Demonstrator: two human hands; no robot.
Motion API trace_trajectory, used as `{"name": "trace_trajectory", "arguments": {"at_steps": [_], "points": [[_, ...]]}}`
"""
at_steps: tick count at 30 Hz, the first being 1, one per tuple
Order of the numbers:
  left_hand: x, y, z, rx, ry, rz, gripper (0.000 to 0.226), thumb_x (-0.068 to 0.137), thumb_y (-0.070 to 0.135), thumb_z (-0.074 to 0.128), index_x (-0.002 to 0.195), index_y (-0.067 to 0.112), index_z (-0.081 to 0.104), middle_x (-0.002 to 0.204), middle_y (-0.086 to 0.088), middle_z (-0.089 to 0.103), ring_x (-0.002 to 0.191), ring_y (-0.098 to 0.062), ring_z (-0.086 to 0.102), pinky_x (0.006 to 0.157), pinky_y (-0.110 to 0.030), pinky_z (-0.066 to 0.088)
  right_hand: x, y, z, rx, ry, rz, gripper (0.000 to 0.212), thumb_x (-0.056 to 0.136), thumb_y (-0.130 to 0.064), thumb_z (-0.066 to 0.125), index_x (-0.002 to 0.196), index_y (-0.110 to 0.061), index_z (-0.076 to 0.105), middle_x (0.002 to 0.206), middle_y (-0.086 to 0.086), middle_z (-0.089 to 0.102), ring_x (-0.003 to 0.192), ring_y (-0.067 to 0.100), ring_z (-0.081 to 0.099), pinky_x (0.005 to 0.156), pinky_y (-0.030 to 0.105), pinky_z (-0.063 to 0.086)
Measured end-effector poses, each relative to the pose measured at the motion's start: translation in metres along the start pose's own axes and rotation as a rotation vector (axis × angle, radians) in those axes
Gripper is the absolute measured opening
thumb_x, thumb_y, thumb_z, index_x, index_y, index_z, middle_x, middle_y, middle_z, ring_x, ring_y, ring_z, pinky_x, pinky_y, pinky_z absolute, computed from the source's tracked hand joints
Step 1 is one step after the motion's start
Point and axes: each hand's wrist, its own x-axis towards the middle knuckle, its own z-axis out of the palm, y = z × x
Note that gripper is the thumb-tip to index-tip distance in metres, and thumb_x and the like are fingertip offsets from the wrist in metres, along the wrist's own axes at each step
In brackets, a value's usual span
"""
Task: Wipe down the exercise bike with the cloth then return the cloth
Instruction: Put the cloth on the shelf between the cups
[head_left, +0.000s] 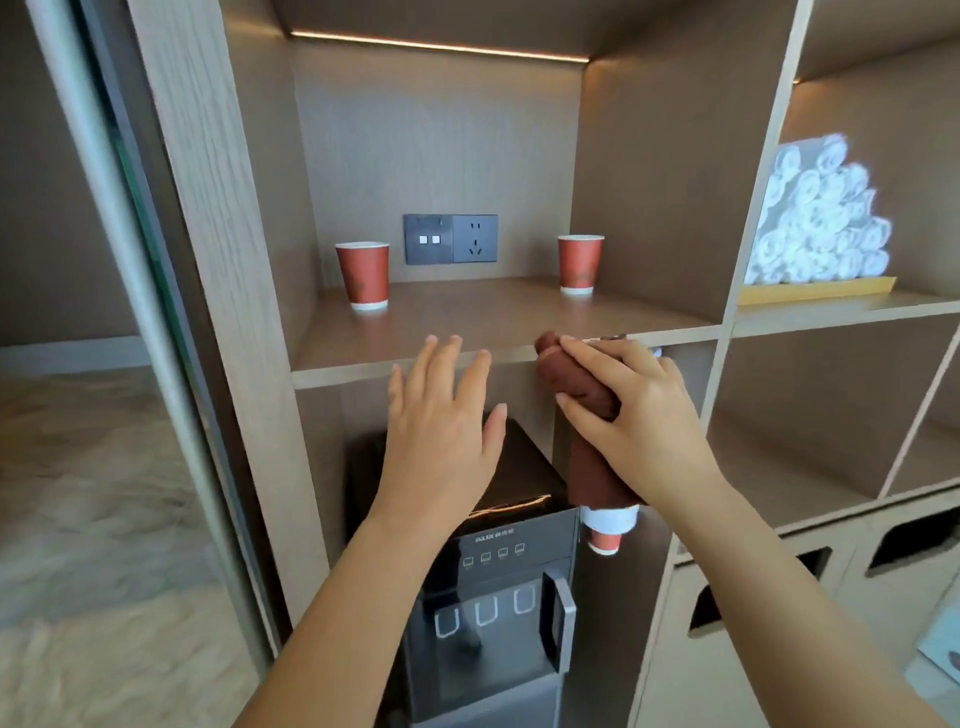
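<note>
Brown cloth (587, 395), soft and rolled into a cylinder, is clasped in the right hand (628, 415), long axis running near-to-far, far end just over the wooden shelf's (363, 364) front edge. Left hand (441, 431) hovers flat, fingers spread, holding nothing, just left of the cloth. Shelf lies directly beyond (red paper cups (362, 275) stand farther back).

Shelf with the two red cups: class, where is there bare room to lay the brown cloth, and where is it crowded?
The shelf lies bare between the left cup and right cup, forward to its front edge. It is crowded below, where the water dispenser fills the bay, and rightward, where rolled white towels cover their tray.
</note>
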Motion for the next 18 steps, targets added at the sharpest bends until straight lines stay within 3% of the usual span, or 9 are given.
{"name": "trace_trajectory", "arguments": {"at_steps": [7, 12, 15, 18], "points": [[0.062, -0.016, 0.024, 0.050, 0.018, 0.030, 0.047, 0.090, 0.026, 0.050, 0.133, 0.009, 0.041, 0.142, -0.017, 0.036, 0.135, -0.032, 0.022, 0.110, -0.051, 0.013, 0.078, 0.021, 0.018, 0.056, 0.062, -0.091, 0.050, 0.080, -0.019, 0.066, 0.127, -0.029, 0.051, 0.121, 0.001, 0.056, 0.099, 0.033, 0.048, 0.087, 0.024, 0.030], [0.092, -0.029, 0.041, 0.123, -0.006, 0.005, 0.051, 0.092, 0.036, 0.041, 0.138, 0.017, 0.032, 0.148, -0.010, 0.027, 0.138, -0.026, 0.014, 0.111, -0.045, 0.007, 0.131, 0.034, 0.032, 0.069, 0.048, -0.145, 0.050, 0.081, -0.023, 0.064, 0.128, -0.030, 0.050, 0.121, 0.003, 0.056, 0.103, 0.031, 0.049, 0.093, 0.032, 0.035], [0.103, -0.036, 0.047, 0.139, -0.004, -0.009, 0.051, 0.091, 0.035, 0.043, 0.137, 0.015, 0.035, 0.147, -0.011, 0.031, 0.138, -0.026, 0.016, 0.111, -0.046, 0.007, 0.157, 0.037, 0.047, 0.127, -0.024, -0.124, 0.050, 0.083, -0.024, 0.063, 0.130, -0.029, 0.048, 0.122, 0.006, 0.055, 0.108, 0.032, 0.050, 0.098, 0.042, 0.038], [0.107, -0.042, 0.052, 0.144, 0.005, -0.039, 0.050, 0.090, 0.032, 0.048, 0.134, 0.012, 0.040, 0.143, -0.014, 0.037, 0.136, -0.029, 0.023, 0.110, -0.048, 0.012, 0.170, 0.041, 0.066, 0.124, -0.192, -0.096, 0.053, 0.084, -0.029, 0.061, 0.134, -0.028, 0.043, 0.130, 0.009, 0.050, 0.117, 0.032, 0.047, 0.103, 0.041, 0.034]]}}
